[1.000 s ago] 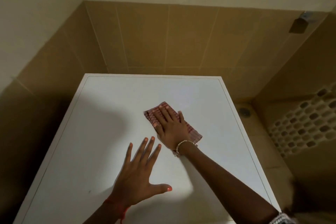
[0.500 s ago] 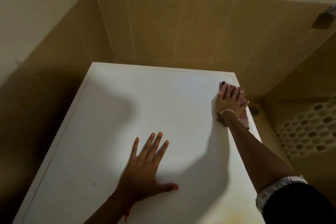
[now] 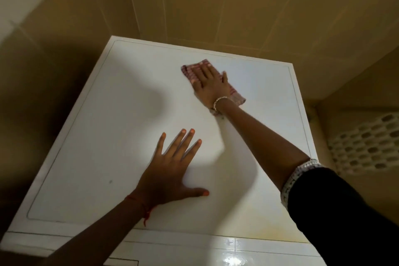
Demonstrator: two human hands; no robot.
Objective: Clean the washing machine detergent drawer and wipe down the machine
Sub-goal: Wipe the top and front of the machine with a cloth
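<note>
While both hands lie on the machine's top, the scene reads so:

Right hand: flat, palm down, fingers together, pressing the cloth against the top near the far edge.
Cloth: red-and-white checked, folded, showing beyond the fingertips and beside the wrist.
Left hand: fingers spread, palm flat on the bare top, nearer the front, holding nothing.
Wrists: bracelet on the right, red thread on the left.
Washing machine: white top, yellowish stain at the front right.
Surroundings: tan tiled wall behind; white perforated basket at right.
</note>
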